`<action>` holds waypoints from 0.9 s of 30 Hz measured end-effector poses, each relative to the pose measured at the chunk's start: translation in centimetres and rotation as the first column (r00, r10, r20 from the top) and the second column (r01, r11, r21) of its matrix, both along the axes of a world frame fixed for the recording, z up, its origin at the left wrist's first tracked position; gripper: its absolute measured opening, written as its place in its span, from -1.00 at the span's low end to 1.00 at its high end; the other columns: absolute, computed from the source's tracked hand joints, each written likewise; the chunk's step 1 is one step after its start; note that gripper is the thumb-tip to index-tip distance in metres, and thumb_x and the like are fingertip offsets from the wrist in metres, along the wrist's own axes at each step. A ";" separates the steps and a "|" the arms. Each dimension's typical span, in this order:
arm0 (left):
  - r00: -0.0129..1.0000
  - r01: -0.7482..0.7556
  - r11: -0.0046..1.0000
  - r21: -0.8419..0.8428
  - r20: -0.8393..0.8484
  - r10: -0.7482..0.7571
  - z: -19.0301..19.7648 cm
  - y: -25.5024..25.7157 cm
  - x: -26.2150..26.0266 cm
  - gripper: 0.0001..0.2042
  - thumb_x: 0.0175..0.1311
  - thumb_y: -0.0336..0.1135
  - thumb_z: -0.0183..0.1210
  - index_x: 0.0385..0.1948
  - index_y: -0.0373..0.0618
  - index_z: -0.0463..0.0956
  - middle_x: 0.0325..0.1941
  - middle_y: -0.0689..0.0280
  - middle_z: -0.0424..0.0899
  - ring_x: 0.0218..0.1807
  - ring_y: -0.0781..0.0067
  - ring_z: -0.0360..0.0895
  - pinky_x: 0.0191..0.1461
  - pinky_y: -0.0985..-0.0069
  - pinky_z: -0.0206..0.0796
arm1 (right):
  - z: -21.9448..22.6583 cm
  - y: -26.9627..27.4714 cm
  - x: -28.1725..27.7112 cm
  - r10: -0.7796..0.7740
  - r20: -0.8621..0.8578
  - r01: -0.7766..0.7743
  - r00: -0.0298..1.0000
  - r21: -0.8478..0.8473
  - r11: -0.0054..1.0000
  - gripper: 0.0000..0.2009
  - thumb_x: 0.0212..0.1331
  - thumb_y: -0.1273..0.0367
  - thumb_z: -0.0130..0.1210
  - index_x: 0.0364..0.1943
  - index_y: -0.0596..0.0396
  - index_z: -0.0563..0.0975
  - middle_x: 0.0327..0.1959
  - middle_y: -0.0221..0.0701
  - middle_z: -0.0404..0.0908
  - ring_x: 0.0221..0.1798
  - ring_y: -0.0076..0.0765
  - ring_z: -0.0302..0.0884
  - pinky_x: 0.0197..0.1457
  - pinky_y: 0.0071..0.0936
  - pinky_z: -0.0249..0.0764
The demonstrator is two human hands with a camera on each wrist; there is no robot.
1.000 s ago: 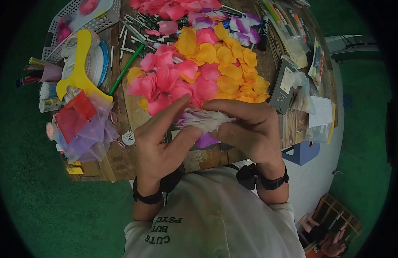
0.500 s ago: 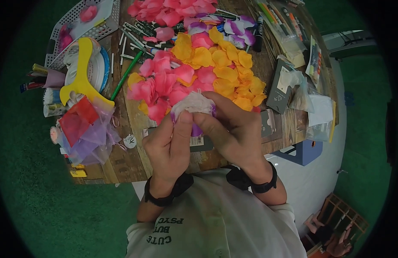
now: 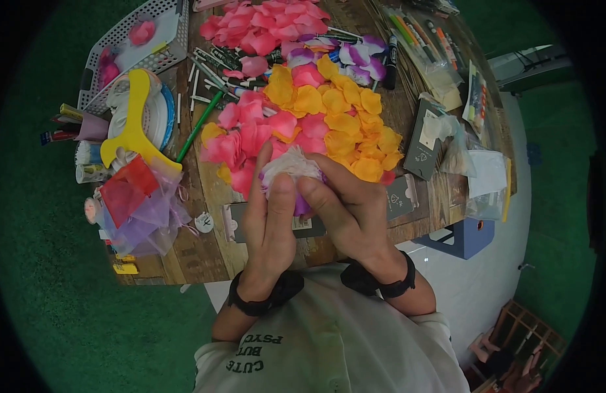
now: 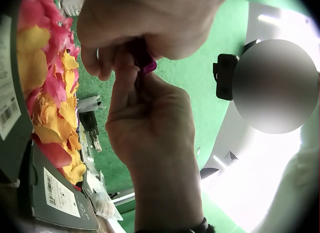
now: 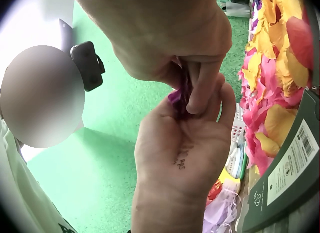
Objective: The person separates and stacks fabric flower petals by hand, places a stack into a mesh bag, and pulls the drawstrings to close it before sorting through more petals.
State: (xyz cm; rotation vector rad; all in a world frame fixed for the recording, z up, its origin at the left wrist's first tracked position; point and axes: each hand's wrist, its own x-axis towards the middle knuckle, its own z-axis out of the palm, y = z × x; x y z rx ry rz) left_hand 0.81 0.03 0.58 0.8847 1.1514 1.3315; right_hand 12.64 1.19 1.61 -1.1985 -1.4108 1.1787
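A bunched stack of petals (image 3: 291, 165), white frayed edges up and purple below, sits between both hands in the head view. My left hand (image 3: 270, 219) pinches it from the left, thumb against its near side. From the right, my right hand (image 3: 352, 206) pinches it too, and the thumb tips lie close together. Both wrist views show purple folds (image 4: 149, 68) peeking out between the hands; most of the stack is covered by fingers there. Under the hands is a heap of pink petals (image 3: 234, 154) and yellow petals (image 3: 365, 128) on the wooden table.
Dark grey boxes (image 3: 419, 147) with labels lie near the petals. A perforated basket (image 3: 178, 39), a yellow three-armed piece (image 3: 138, 105) and mesh bags (image 3: 152, 219) are at the left. Pens (image 3: 214, 62) are scattered behind; bagged markers (image 3: 424, 39) lie at the right.
The hands have drawn closer together around the petal stack and turned it, so its white edges now point up. Both thumbs now press its near side.
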 end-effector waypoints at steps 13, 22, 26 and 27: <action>0.984 0.028 0.993 0.112 -0.179 -0.007 0.3 0.7 0.0 -0.49 0.38 -0.24 -0.06 0.25 -0.36 0.07 -0.14 0.17 0.56 -0.15 0.53 0.48 -0.07 0.60 0.31 | 0.8 0.5 1.7 -0.053 -0.155 0.019 0.986 -0.217 0.976 -0.73 0.22 0.46 0.03 -0.04 0.35 0.48 -0.36 -0.37 0.60 -0.44 -0.60 0.51 -0.40 -0.67 0.47; 0.979 -0.032 0.992 0.124 -0.195 0.056 -0.7 0.2 -0.9 -0.73 0.32 -0.38 0.03 -0.03 -0.36 0.47 -0.27 0.26 0.62 -0.20 0.63 0.47 -0.06 0.67 0.31 | 0.7 0.8 1.9 -0.021 -0.192 -0.022 0.981 -0.218 0.976 -0.75 0.22 0.45 0.02 -0.08 0.35 0.50 -0.42 -0.37 0.59 -0.48 -0.59 0.51 -0.46 -0.67 0.46; 0.962 0.051 0.998 -0.030 0.271 -0.041 -0.2 0.5 -1.0 -0.59 0.32 -0.38 0.02 0.16 -0.37 0.27 -0.15 0.24 0.57 -0.08 0.56 0.47 0.02 0.62 0.30 | 0.7 0.8 2.5 0.024 -0.086 -0.038 0.996 -0.161 0.986 -0.77 0.22 0.45 0.02 -0.09 0.29 0.52 -0.47 -0.42 0.59 -0.51 -0.64 0.49 -0.47 -0.68 0.44; 0.887 0.163 0.986 0.025 0.434 -0.158 0.1 0.6 -1.0 -0.52 0.32 -0.36 0.02 0.22 -0.39 0.15 -0.07 0.19 0.53 -0.01 0.45 0.48 0.09 0.51 0.31 | 0.5 0.8 2.3 0.011 -0.053 -0.016 0.999 -0.095 0.995 -0.78 0.21 0.46 0.02 -0.11 0.28 0.53 -0.48 -0.44 0.60 -0.52 -0.67 0.48 -0.47 -0.69 0.41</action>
